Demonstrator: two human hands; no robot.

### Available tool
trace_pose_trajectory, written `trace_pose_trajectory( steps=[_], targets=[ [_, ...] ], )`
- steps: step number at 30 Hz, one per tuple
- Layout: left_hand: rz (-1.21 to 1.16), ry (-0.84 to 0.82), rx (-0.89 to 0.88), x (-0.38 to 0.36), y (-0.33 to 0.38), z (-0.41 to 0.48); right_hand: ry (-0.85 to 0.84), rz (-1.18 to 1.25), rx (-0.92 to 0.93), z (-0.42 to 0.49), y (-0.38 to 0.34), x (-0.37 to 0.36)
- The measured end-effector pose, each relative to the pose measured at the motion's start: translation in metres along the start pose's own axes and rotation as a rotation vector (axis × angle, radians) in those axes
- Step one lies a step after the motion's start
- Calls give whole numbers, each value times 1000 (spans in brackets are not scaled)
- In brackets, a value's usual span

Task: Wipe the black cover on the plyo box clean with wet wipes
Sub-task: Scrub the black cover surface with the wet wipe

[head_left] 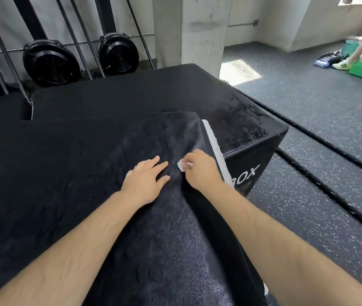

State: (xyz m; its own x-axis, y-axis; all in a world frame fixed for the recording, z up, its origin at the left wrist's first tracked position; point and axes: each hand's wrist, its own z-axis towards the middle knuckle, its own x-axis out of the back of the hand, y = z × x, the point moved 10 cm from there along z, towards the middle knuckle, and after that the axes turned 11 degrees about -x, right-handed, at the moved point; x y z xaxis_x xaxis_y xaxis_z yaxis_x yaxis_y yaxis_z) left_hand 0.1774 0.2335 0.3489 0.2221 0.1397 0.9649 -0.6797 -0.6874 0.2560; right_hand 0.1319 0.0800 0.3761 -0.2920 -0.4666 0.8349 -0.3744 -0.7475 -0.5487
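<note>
Forearms (76, 250) lead to my left hand (145, 181), fingers straight and slightly spread, flat on the loose cover (87, 173) draped over the box (248, 171), while my right hand (200, 170) pinches a balled wipe (181, 166) against it; I judge hard strokes could bunch the cover or shred the wipe.

The right hand (200, 170) hides most of the wet wipe (180, 167) it pinches.

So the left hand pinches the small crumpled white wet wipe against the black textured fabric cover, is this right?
Not quite: the head view shows the right hand pinching the small crumpled white wet wipe against the black textured fabric cover. The left hand rests flat on the cover, holding nothing.
</note>
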Motion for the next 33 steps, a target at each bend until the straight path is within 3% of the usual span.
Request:
trace_pose_trajectory(
  steps=[4, 9, 14, 19, 23, 29, 33],
  targets=[
    [17, -24, -12, 0, 5, -2, -118, -27, 133, -52, -12, -14],
    [115, -97, -43, -6, 27, -16, 46, -39, -54, -16, 25, 19],
    [83, -119, -43, -22, 28, -32, -67, -67, 154, -58, 7, -10],
    [93, -118, -44, -22, 35, -39, 19, -46, -14, -48, 25, 14],
    [79, -156, -74, -33, 52, -66, -106, 8, 186, -114, 10, -9],
    [31, -115, -63, -35, 54, -85, -53, 33, 19, -79, 38, 9],
    [20, -169, -81, -39, 58, -102, -150, -3, 192, -141, 20, -4]
  ],
)
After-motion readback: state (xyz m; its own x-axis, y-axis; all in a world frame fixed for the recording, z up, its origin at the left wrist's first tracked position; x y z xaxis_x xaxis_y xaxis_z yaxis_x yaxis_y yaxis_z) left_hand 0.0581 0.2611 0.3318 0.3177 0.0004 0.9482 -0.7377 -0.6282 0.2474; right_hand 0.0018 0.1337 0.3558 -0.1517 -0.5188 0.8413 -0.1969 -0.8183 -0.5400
